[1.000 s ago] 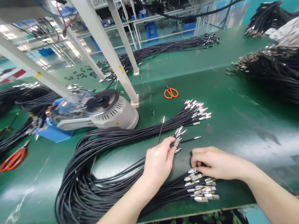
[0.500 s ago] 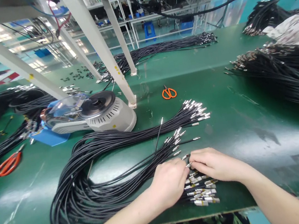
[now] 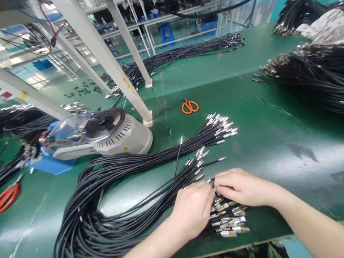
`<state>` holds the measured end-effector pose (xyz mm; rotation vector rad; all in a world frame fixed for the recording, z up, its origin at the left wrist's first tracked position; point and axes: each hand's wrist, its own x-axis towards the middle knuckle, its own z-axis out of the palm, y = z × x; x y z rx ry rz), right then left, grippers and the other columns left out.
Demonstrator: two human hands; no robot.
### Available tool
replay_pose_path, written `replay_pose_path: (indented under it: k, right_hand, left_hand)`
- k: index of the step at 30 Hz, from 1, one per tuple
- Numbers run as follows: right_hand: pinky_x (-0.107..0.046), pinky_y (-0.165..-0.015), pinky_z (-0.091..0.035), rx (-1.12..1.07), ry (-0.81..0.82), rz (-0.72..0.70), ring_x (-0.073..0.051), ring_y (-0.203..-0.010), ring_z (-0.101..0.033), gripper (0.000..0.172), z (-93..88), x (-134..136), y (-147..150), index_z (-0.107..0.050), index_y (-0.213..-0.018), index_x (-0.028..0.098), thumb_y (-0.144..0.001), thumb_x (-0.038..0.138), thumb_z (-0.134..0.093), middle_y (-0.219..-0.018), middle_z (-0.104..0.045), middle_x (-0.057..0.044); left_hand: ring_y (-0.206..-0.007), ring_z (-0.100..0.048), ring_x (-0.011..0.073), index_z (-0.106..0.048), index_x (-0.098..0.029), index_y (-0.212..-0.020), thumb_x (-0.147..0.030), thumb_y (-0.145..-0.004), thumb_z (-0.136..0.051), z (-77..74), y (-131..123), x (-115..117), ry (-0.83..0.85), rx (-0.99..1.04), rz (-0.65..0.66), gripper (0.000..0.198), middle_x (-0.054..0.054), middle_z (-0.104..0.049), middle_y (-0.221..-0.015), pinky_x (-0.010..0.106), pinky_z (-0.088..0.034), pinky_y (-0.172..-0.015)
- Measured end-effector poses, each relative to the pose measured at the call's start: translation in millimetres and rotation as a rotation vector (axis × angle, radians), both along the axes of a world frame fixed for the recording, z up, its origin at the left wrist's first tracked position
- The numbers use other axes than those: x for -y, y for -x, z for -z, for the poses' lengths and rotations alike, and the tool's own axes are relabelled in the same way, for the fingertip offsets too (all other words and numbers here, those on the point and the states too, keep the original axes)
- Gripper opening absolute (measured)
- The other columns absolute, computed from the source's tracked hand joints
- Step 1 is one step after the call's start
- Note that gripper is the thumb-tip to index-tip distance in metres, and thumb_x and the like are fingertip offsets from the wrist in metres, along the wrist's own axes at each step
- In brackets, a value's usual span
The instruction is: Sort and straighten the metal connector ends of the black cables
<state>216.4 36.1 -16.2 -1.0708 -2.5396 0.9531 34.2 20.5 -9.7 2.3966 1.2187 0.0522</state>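
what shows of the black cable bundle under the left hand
The cable bundle looks smooth and black, with silvery, metallic tips, some near ones partly yellowish. It lies in a U on the table, ends pointing right. The left hand covers part of its near side; the right hand is at some tips, grip unclear.

Smooth cables (image 3: 77, 229); shiny metal tips (image 3: 229, 233)

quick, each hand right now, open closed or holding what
Left hand: closed, seemingly on a metal cable tip.
Right hand: fingers curled closed beside that tip; anything held is hidden.
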Motion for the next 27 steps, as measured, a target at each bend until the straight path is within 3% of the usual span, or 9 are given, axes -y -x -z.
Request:
replay_pose_path:
  k: [4, 8, 12, 15, 17, 19, 23, 25, 27]
  right_hand:
    - [-0.020, -0.061, -0.034, -0.053, 0.062, 0.009, -0.010, -0.065, -0.048, 0.015, -3.7, -2, -6, -0.054, -0.073, 0.017, -0.082, 0.012, -0.044, -0.070, -0.055, 0.001]
    - [-0.019, -0.058, -0.033, 0.062, 0.092, -0.013, -0.010, -0.066, -0.049, 0.016, -6.8, 0, -13, -0.058, -0.077, 0.019, -0.072, 0.007, -0.050, -0.077, -0.057, 0.002]
    - [-0.020, -0.061, -0.035, 0.118, 0.089, -0.013, -0.012, -0.071, -0.051, 0.017, -7.0, 3, -13, -0.059, -0.078, 0.020, -0.072, 0.008, -0.048, -0.081, -0.057, 0.001]
    - [-0.020, -0.061, -0.035, 0.124, 0.080, -0.007, -0.012, -0.070, -0.051, 0.017, -5.8, 4, -12, -0.059, -0.076, 0.019, -0.072, 0.007, -0.048, -0.079, -0.057, 0.001]
    - [-0.020, -0.060, -0.035, 0.117, 0.073, 0.001, -0.012, -0.069, -0.050, 0.016, -5.0, 4, -12, -0.058, -0.074, 0.019, -0.072, 0.007, -0.049, -0.077, -0.057, 0.001]
    - [-0.020, -0.061, -0.035, 0.093, 0.067, 0.010, -0.012, -0.068, -0.050, 0.015, -4.7, 4, -11, -0.057, -0.073, 0.018, -0.073, 0.007, -0.048, -0.076, -0.057, 0.001]
    - [-0.021, -0.062, -0.036, -0.003, 0.040, 0.065, -0.012, -0.069, -0.049, 0.014, -6.2, 4, -10, -0.054, -0.072, 0.017, -0.081, 0.011, -0.045, -0.072, -0.055, 0.001]
    - [-0.021, -0.061, -0.036, -0.037, 0.044, 0.110, -0.012, -0.067, -0.048, 0.015, -7.1, 4, -9, -0.052, -0.072, 0.018, -0.084, 0.014, -0.043, -0.069, -0.054, 0.001]
    - [-0.022, -0.060, -0.036, -0.050, 0.053, 0.147, -0.012, -0.067, -0.048, 0.015, -7.3, 4, -9, -0.050, -0.075, 0.018, -0.087, 0.017, -0.041, -0.070, -0.054, 0.001]
  left_hand:
    - [-0.067, -0.053, 0.0142, -0.052, -0.018, -0.070, -0.026, -0.090, -0.031, -6.6, 7, -7, -0.019, 0.107, -0.055, 0.029, 0.001, -0.057, -0.072, 0.024, -0.038, -0.062]
    - [-0.066, -0.051, 0.0125, -0.055, -0.017, -0.069, -0.028, -0.089, -0.036, -23.8, 30, -22, -0.119, 0.308, -0.233, 0.029, 0.000, -0.055, -0.070, 0.022, -0.037, -0.061]
    - [-0.071, -0.054, 0.0126, -0.060, -0.017, -0.078, -0.032, -0.087, -0.042, -45.2, 57, -42, -0.368, 0.436, -0.446, 0.025, 0.001, -0.058, -0.076, 0.022, -0.039, -0.066]
    - [-0.072, -0.054, 0.0137, -0.060, -0.018, -0.088, -0.031, -0.087, -0.042, -50.8, 60, -51, -0.534, 0.315, -0.561, 0.022, 0.002, -0.057, -0.080, 0.023, -0.040, -0.066]
    - [-0.072, -0.055, 0.0137, -0.053, -0.018, -0.105, -0.027, -0.085, -0.044, -45.8, 50, -46, -0.475, 0.193, -0.524, 0.024, 0.003, -0.057, -0.088, 0.024, -0.042, -0.064]
    - [-0.073, -0.056, 0.0138, -0.046, -0.018, -0.114, -0.024, -0.083, -0.046, -35.4, 33, -32, -0.328, 0.098, -0.382, 0.032, 0.004, -0.055, -0.098, 0.024, -0.044, -0.063]
    - [-0.079, -0.056, 0.0175, -0.055, -0.017, -0.090, -0.028, -0.086, -0.040, -12.8, 2, 0, -0.109, -0.038, 0.011, 0.019, 0.004, -0.058, -0.088, 0.028, -0.045, -0.071]
    - [-0.078, -0.056, 0.0181, -0.056, -0.016, -0.081, -0.028, -0.089, -0.033, -6.6, -5, 8, -0.068, -0.066, 0.069, 0.026, 0.005, -0.059, -0.081, 0.028, -0.044, -0.071]
    - [-0.074, -0.056, 0.0173, -0.054, -0.016, -0.078, -0.026, -0.090, -0.028, -5.2, -6, 8, -0.030, -0.060, 0.046, 0.031, 0.004, -0.060, -0.079, 0.028, -0.043, -0.069]
